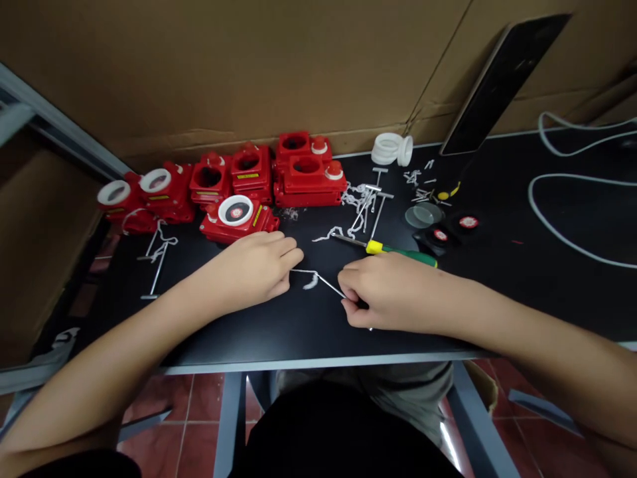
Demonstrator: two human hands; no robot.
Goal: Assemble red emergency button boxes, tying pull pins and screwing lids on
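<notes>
My left hand (263, 269) is closed, pinching one end of a thin white cord (302, 271) drawn taut over the black table. My right hand (378, 289) is closed around a slim metal rod (329, 284). Cord and rod meet at the rod's tip between my hands, where a short loose white tail (311, 282) hangs. Just beyond my right hand lies a screwdriver (398, 252) with a green and yellow handle. A red box with a white ring (236, 216) sits close behind my left hand.
Several red boxes (249, 169) line the back left. T-shaped metal rods (379, 216) with white cords lie behind the screwdriver. White rings (387, 149), small screws (423, 194), clear discs (424, 214) and black pieces with red labels (468, 224) lie right. A dark flat panel (502, 86) leans against cardboard.
</notes>
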